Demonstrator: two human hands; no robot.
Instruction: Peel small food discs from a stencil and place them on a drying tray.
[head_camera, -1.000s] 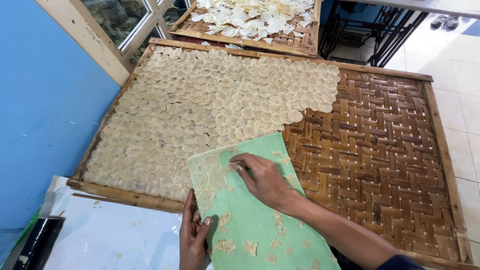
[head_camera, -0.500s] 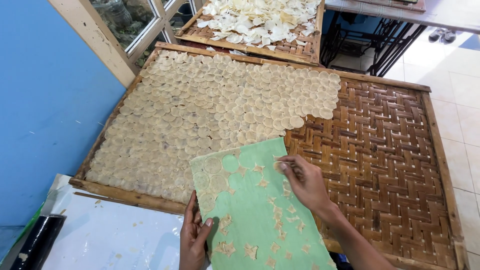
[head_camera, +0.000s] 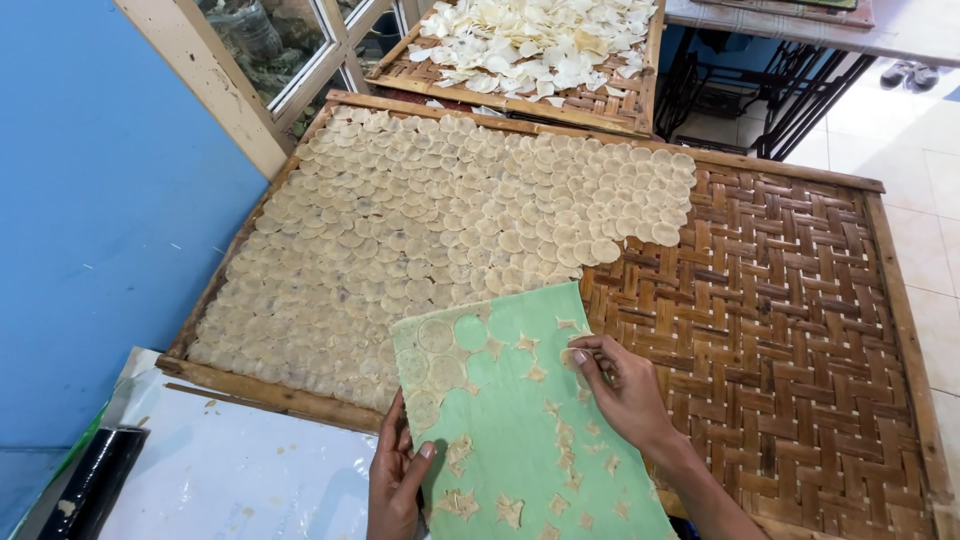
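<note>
Right hand pinches 1 thin round dough disc off the green flat sheet held by the left hand over the brown woven bamboo tray; pulling fast could tear it.

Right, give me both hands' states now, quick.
Left hand: gripping the near left edge of the green board.
Right hand: fingertips pinched at a thin dough round on the board's right edge.
</note>
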